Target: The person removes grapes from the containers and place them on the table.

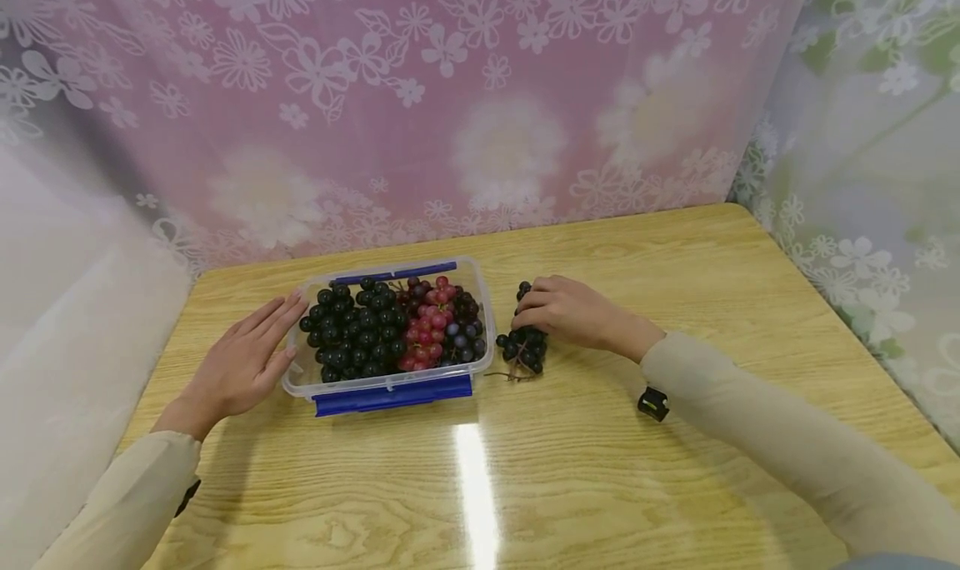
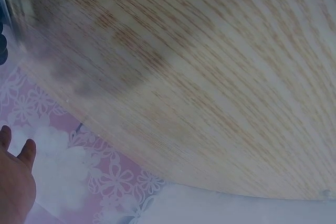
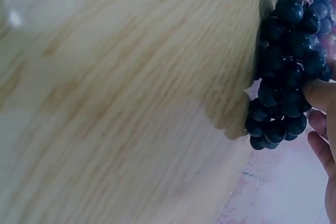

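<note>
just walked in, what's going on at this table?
A person's right hand grips a dark grape bunch, just right of a clear container on the wooden table. Their left hand is at the container's left edge, fingers extended. Black grapes and red grapes sit inside the container; the gripped bunch is outside it.

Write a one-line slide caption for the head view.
Left hand at a clear box of grapes, right hand gripping a dark bunch beside it.
</note>
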A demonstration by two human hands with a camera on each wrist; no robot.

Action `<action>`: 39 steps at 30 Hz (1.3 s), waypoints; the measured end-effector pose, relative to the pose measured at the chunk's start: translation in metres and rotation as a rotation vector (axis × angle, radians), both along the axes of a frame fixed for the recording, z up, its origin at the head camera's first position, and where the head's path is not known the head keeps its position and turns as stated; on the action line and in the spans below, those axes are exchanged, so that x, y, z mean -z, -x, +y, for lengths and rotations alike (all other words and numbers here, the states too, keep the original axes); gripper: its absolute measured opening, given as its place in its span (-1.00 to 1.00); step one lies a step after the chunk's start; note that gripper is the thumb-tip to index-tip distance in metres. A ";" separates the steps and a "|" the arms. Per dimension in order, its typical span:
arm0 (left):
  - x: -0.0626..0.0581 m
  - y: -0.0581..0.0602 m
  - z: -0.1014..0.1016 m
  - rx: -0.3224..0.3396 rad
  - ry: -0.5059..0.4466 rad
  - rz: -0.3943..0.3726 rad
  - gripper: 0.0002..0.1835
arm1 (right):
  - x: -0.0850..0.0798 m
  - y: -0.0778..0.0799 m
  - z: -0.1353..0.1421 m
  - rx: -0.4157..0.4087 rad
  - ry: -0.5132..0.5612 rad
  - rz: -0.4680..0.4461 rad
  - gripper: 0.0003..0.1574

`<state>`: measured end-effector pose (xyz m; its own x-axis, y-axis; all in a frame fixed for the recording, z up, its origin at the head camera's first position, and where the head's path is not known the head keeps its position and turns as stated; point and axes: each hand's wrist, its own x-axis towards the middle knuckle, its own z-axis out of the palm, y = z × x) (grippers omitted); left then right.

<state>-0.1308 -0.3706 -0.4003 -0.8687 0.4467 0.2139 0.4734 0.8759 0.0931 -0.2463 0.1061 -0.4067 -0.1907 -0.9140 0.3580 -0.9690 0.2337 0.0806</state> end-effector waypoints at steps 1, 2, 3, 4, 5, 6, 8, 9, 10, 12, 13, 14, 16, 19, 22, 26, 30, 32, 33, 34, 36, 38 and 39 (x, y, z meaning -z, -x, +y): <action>0.000 0.000 0.000 0.000 0.000 -0.003 -0.26 | 0.000 -0.001 0.000 0.008 -0.007 -0.002 -0.69; 0.000 0.000 0.000 0.000 0.001 -0.005 -0.26 | -0.001 -0.001 0.001 0.014 -0.012 -0.005 -0.68; 0.000 0.000 0.000 0.000 0.001 -0.006 -0.26 | -0.001 -0.002 0.001 0.020 -0.016 -0.007 -0.67; 0.001 0.000 0.000 0.001 -0.001 -0.006 -0.26 | -0.001 -0.002 0.001 0.026 -0.021 -0.008 -0.66; 0.001 0.000 0.000 0.002 -0.001 -0.005 -0.26 | -0.002 -0.002 0.001 0.033 -0.027 -0.013 -0.65; 0.001 0.000 0.000 0.002 -0.002 -0.004 -0.26 | -0.003 -0.003 0.001 0.040 -0.030 -0.019 -0.64; 0.001 0.000 0.000 0.003 -0.001 -0.001 -0.26 | -0.005 -0.004 0.002 0.053 -0.039 -0.031 -0.62; 0.001 0.000 0.000 0.004 0.000 0.001 -0.26 | -0.006 -0.004 0.002 0.059 -0.043 -0.039 -0.61; 0.001 0.000 0.000 0.006 0.001 0.003 -0.26 | -0.007 -0.005 0.002 0.065 -0.047 -0.047 -0.61; 0.001 0.000 -0.001 0.010 0.003 0.008 -0.26 | -0.009 -0.006 0.003 0.074 -0.049 -0.060 -0.61; 0.001 -0.001 -0.001 0.012 0.003 0.010 -0.27 | -0.010 -0.007 0.004 0.076 -0.050 -0.063 -0.61; 0.001 -0.001 -0.001 0.012 0.004 0.013 -0.27 | -0.011 -0.007 0.004 0.077 -0.051 -0.067 -0.62; 0.001 -0.001 -0.001 0.012 0.006 0.015 -0.27 | -0.013 -0.008 0.006 0.079 -0.053 -0.071 -0.63; 0.001 -0.002 -0.002 0.006 0.008 0.012 -0.26 | -0.017 -0.008 0.008 0.083 -0.055 -0.081 -0.65; 0.000 -0.002 -0.001 0.000 0.006 0.008 -0.26 | -0.020 -0.008 0.009 0.095 -0.049 -0.093 -0.65; -0.001 -0.003 -0.001 -0.002 -0.001 0.006 -0.26 | -0.025 -0.008 0.009 0.106 -0.012 -0.104 -0.67; 0.000 -0.002 0.000 -0.003 -0.002 0.001 -0.28 | -0.029 -0.009 0.007 0.109 0.035 -0.100 -0.69; 0.001 -0.002 0.000 -0.005 -0.003 -0.003 -0.29 | -0.032 -0.010 0.006 0.114 0.055 -0.098 -0.68; 0.001 -0.001 0.000 -0.005 -0.003 -0.004 -0.29 | -0.033 -0.011 0.005 0.118 0.062 -0.094 -0.68; 0.001 -0.001 0.000 -0.006 -0.003 -0.005 -0.29 | -0.035 -0.012 0.004 0.122 0.070 -0.092 -0.67; 0.002 -0.001 0.000 -0.005 -0.003 -0.004 -0.30 | -0.037 -0.013 0.001 0.128 0.081 -0.088 -0.65; 0.002 -0.001 0.000 -0.003 -0.004 0.002 -0.30 | -0.039 -0.015 -0.003 0.131 0.088 -0.088 -0.64; 0.002 -0.001 0.000 -0.003 -0.005 0.004 -0.29 | -0.041 -0.015 -0.005 0.135 0.088 -0.088 -0.63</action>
<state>-0.1301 -0.3702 -0.4023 -0.8693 0.4429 0.2197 0.4710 0.8770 0.0957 -0.2309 0.1014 -0.3661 -0.3436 -0.8439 0.4121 -0.9308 0.3644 -0.0298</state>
